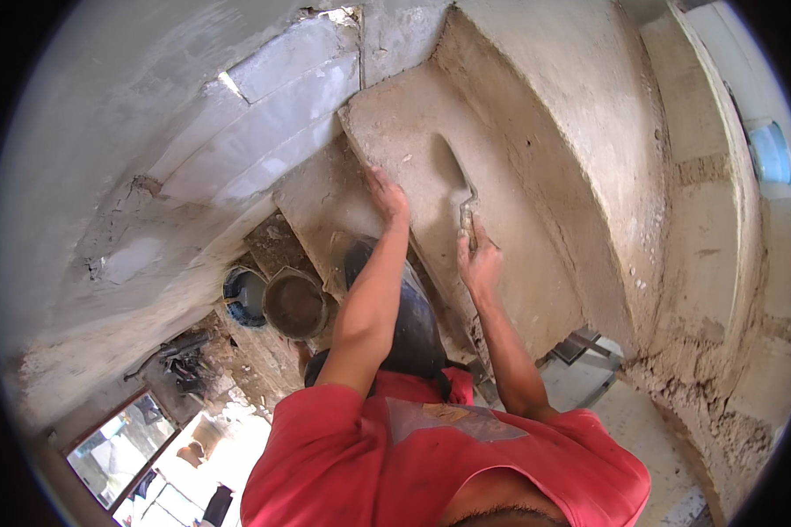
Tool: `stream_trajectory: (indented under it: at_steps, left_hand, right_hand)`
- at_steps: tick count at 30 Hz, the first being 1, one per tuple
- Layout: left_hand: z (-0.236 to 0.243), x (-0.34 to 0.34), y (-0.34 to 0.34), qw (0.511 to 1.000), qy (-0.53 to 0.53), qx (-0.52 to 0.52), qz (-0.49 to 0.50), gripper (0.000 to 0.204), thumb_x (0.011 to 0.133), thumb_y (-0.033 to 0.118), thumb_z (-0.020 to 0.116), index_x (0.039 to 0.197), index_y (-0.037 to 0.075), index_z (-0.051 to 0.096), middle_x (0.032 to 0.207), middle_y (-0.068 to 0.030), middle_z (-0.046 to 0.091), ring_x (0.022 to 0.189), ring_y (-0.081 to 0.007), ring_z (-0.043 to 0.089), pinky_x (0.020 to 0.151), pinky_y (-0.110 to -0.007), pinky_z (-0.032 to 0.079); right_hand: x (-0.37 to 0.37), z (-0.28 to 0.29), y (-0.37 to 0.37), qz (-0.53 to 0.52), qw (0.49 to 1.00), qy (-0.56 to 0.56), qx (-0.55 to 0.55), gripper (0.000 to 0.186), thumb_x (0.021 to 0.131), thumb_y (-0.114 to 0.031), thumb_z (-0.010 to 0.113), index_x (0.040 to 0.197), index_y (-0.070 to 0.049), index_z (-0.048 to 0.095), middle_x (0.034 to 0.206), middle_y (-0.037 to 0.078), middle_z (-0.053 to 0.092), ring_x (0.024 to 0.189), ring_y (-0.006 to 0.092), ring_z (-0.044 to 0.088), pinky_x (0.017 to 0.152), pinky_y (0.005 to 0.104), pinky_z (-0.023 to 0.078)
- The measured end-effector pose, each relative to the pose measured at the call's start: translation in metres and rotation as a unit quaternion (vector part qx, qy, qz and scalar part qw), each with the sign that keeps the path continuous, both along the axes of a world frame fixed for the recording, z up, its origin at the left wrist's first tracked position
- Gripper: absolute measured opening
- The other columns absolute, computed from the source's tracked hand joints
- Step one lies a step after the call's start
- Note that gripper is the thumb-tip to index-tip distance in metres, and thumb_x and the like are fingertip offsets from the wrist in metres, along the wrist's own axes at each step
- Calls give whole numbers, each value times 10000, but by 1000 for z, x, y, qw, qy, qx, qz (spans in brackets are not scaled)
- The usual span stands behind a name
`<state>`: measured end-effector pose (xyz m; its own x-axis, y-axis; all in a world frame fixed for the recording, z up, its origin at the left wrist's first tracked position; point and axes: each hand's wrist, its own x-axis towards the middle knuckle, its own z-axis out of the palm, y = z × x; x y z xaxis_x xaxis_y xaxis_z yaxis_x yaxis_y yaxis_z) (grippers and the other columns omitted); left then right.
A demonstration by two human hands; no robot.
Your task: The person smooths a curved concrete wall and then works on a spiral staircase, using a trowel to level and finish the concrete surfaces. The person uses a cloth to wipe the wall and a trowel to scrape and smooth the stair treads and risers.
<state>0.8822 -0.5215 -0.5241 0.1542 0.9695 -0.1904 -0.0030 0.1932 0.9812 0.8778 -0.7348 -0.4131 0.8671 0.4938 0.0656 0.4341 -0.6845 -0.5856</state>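
I am on a curving plastered stairway. My left hand (384, 190) rests on a dusty step near its left edge (353, 132), fingers stretched out. My right hand (476, 259) grips the handle of a metal pointing trowel (454, 167), whose blade is over the same broad step (518, 255) and points away from me. Below my left forearm, to the left, stand a bucket of grey-brown slurry (294, 303) and a darker bucket with grey liquid (244, 296).
The wall (255, 114) on the left has exposed grey blocks and patches. More rough steps (685, 220) climb to the right, with a blue container (769, 154) beyond. Tools (180, 360) and rubble lie at lower left, near a bright window (123, 443). A lower floor (571, 391) shows at lower right.
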Motion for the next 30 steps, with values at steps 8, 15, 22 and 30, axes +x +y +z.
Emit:
stream_trajectory:
  at_steps: [8, 15, 22, 30]
  left_hand:
    - [-3, -33, -77, 993, -90, -79, -21, 709, 1159, 443, 322, 1587, -121, 364, 1672, -300, 358, 1556, -401, 357, 1288, -443, 251]
    - [-26, -51, -129, 948, -145, -277, -68, 722, 1145, 497, 366, 1643, -25, 340, 1716, -229, 318, 1581, -340, 328, 1289, -415, 249]
    - [-27, -54, -126, 928, -227, -297, -6, 748, 1134, 563, 357, 1692, 73, 278, 1768, -117, 239, 1614, -276, 246, 1306, -422, 199]
    - [-14, -74, -119, 901, -278, -333, -11, 829, 1123, 645, 231, 1710, 61, 190, 1799, -133, 107, 1659, -264, 100, 1344, -410, 24]
  right_hand:
    - [-43, 2, -77, 33, 999, 19, 23, 551, 975, -308, 704, 1497, -150, 623, 909, 274, 744, 823, 440, 743, 765, 502, 593]
    - [-84, 7, -109, 83, 996, 6, -23, 518, 986, -256, 688, 1471, -79, 639, 1040, 281, 768, 812, 400, 763, 758, 452, 598]
    - [-94, 6, -116, 2, 998, 55, -33, 516, 985, -242, 687, 1470, -75, 633, 1104, 300, 752, 933, 420, 770, 830, 480, 605]
    - [-80, 9, -88, -54, 994, 99, 10, 542, 975, -274, 713, 1474, -82, 628, 1121, 315, 737, 992, 436, 759, 846, 493, 598]
